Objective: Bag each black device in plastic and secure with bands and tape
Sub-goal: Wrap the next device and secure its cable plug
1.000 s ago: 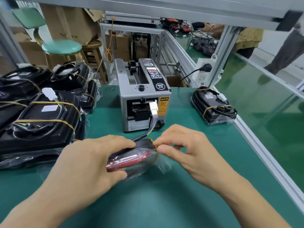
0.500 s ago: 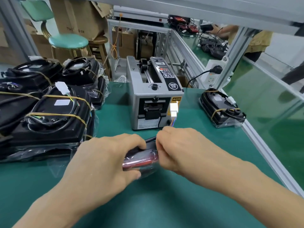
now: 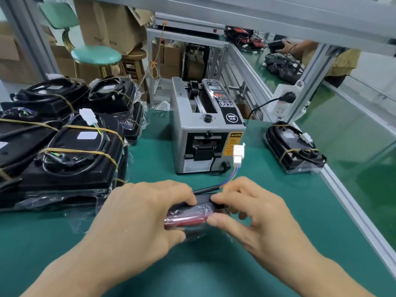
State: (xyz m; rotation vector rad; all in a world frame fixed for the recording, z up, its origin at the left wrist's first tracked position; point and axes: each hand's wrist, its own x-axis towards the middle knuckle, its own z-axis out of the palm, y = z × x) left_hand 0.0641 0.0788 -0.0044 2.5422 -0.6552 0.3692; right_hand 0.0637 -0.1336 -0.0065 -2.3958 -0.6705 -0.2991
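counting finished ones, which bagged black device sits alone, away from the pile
The bagged device at the table's right edge, right of the tape dispenser. It lies by itself; the other finished ones are stacked in the pile on the left.

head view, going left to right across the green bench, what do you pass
stack of bagged black devices → left hand → bagged device being held → right hand → single bagged device near the bench's right edge. The tape dispenser stands farther back, behind the hands.

Green worktop (image 3: 267, 243): tape dispenser (image 3: 205, 129) near rear edge; stack of bagged, banded black devices (image 3: 64, 144) at left edge; one bagged device (image 3: 293, 146) beside right edge.
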